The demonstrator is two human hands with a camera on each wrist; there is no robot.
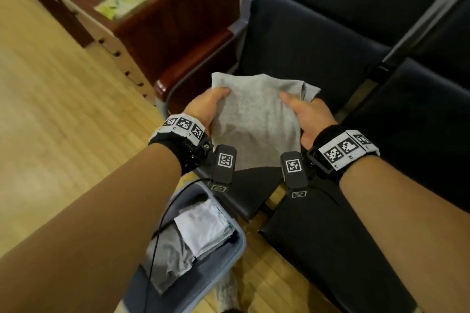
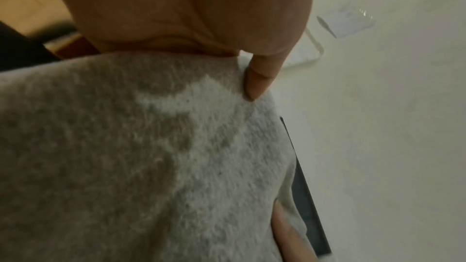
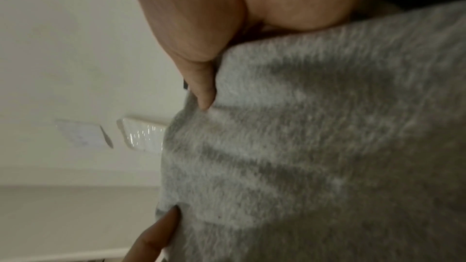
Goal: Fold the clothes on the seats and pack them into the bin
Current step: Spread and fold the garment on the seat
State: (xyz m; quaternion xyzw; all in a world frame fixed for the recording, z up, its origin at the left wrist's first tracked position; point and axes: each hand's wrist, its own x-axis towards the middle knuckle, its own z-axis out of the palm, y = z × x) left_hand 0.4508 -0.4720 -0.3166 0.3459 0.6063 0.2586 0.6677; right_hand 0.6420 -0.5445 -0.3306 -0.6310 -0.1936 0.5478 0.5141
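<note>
A folded grey garment (image 1: 254, 119) is held up between both hands above the dark seat (image 1: 305, 46). My left hand (image 1: 208, 107) grips its left edge, thumb on top and fingers underneath. My right hand (image 1: 305, 112) grips its right edge the same way. In the left wrist view the thumb (image 2: 257, 79) presses on the grey cloth (image 2: 126, 156). The right wrist view shows a thumb (image 3: 201, 87) on the grey cloth (image 3: 315, 146) and a finger (image 3: 151, 236) under it. A grey-blue bin (image 1: 229, 262) stands on the floor at lower left, holding a folded white garment (image 1: 203, 226) and a grey one (image 1: 170, 256).
A reddish wooden desk (image 1: 152, 7) with a green-yellow leaflet (image 1: 122, 1) stands at upper left. More dark seats (image 1: 419, 122) extend to the right, with a metal armrest (image 1: 419, 20) between them. The floor (image 1: 50, 109) is light wood. A black cable (image 1: 162, 223) hangs over the bin.
</note>
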